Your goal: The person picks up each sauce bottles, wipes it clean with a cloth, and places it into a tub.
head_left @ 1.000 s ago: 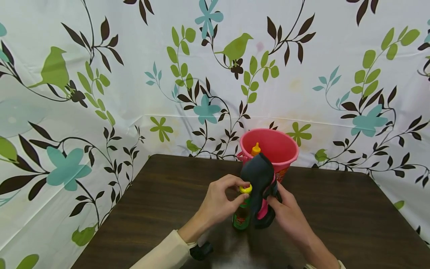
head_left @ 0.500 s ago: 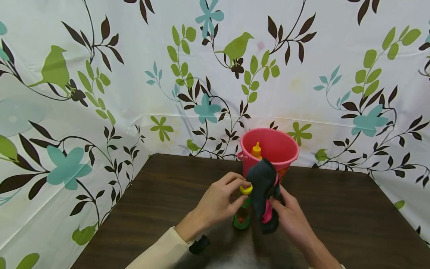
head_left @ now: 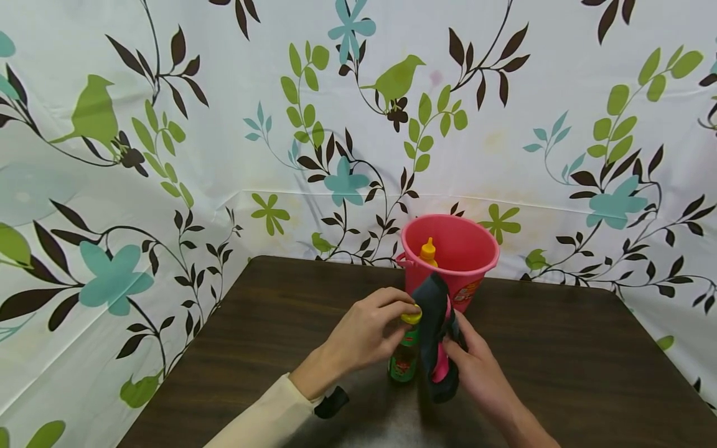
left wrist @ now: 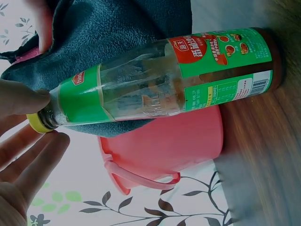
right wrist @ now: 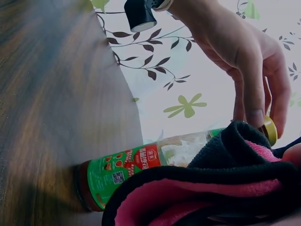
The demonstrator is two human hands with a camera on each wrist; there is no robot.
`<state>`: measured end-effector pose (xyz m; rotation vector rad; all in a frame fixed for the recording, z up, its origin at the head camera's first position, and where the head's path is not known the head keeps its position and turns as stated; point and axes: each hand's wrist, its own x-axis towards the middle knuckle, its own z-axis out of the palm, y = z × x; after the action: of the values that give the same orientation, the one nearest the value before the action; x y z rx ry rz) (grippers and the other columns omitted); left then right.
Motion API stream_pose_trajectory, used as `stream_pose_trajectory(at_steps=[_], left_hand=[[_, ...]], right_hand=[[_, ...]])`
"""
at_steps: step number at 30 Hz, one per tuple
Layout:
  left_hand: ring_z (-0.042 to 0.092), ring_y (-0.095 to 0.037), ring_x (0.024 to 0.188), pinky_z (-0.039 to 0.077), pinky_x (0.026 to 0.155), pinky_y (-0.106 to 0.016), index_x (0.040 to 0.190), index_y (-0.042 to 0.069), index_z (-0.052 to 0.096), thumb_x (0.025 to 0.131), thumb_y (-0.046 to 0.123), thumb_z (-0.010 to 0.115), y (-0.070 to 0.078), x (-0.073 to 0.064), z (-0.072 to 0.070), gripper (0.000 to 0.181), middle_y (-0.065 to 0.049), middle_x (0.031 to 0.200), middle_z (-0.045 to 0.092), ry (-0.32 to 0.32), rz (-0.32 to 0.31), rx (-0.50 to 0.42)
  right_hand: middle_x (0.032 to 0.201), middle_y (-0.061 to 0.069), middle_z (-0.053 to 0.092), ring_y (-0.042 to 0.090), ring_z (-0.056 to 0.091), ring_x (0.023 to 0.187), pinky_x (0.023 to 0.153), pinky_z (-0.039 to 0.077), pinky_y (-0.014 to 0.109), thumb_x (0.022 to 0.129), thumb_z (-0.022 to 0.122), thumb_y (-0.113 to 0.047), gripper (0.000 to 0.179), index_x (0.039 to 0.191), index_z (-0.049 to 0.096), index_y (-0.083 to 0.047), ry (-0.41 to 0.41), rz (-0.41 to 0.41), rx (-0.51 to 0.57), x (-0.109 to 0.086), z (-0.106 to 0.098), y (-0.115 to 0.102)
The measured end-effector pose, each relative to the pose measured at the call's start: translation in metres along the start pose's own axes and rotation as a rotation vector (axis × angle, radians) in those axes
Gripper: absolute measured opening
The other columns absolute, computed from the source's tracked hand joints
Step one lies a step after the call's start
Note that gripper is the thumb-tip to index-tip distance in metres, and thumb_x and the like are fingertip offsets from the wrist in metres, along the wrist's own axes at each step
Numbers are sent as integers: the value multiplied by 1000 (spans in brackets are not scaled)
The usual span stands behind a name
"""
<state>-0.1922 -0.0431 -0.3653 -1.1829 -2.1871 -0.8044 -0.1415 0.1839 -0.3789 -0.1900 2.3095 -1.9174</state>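
A glass ketchup bottle (left wrist: 141, 87) with green labels and smears of red-brown sauce inside stands upright on the table. My left hand (head_left: 364, 326) pinches its yellow cap (head_left: 412, 316) between thumb and fingers. In my right hand (head_left: 483, 364) is a dark grey cloth (head_left: 430, 311) with a pink underside, gripped in folds and hanging close along the bottle's right side. The right wrist view shows the cloth's pink fold (right wrist: 188, 193) partly covering the bottle's neck. Whether cloth and glass touch, I cannot tell.
Behind the hands stands a pink bucket (head_left: 417, 277) with a yellow squeeze bottle (head_left: 428, 252) in it. The dark wood table (head_left: 291, 305) meets a wall hanging (head_left: 213, 155) printed with birds and leaves at the back and left.
The cloth in my right hand has shifted right and then back left, ending slightly lower alongside the bottle. My left hand stays at the cap, and the bottle remains in place.
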Motion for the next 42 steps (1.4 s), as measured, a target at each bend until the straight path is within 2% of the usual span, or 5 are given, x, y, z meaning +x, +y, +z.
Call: stream_pose_trajectory(at_steps=[7, 12, 28, 32, 42], left_hand=[[72, -14, 102, 62, 90, -20, 109, 9, 79, 88, 10, 87, 1, 1, 2, 23, -4, 110, 73, 25, 12, 13], [68, -11, 91, 61, 84, -17, 108, 7, 78, 85, 9, 89, 2, 0, 2, 25, -3, 100, 70, 35, -1, 42], [68, -12, 84, 61, 78, -14, 106, 5, 78, 85, 5, 86, -2, 0, 2, 22, -4, 96, 71, 48, -38, -34], [68, -13, 84, 61, 79, -15, 105, 6, 79, 86, 5, 85, -3, -1, 3, 19, -4, 97, 71, 47, -46, -49], [73, -11, 89, 59, 78, -12, 104, 6, 79, 87, 6, 86, -1, 0, 5, 18, -4, 96, 69, 43, -102, -176]], right_hand=[[173, 5, 27, 36, 36, 152, 117, 44, 60, 110, 44, -11, 65, 164, 28, -43, -23, 2, 8, 2, 9, -2], [177, 0, 21, 37, 25, 162, 123, 34, 70, 111, 44, -10, 69, 161, 28, -54, -59, -57, -38, 2, 19, -2], [177, -5, 13, 35, 21, 163, 125, 26, 74, 113, 40, -12, 70, 158, 22, -62, -92, -23, 4, 14, 31, 2], [177, -9, 14, 32, 18, 164, 126, 22, 75, 114, 40, -14, 68, 160, 19, -59, -102, -19, 16, 19, 31, 7], [179, 7, 14, 30, 12, 164, 131, 12, 65, 114, 38, -14, 66, 172, 8, -25, -82, -36, -63, 20, 35, 40]])
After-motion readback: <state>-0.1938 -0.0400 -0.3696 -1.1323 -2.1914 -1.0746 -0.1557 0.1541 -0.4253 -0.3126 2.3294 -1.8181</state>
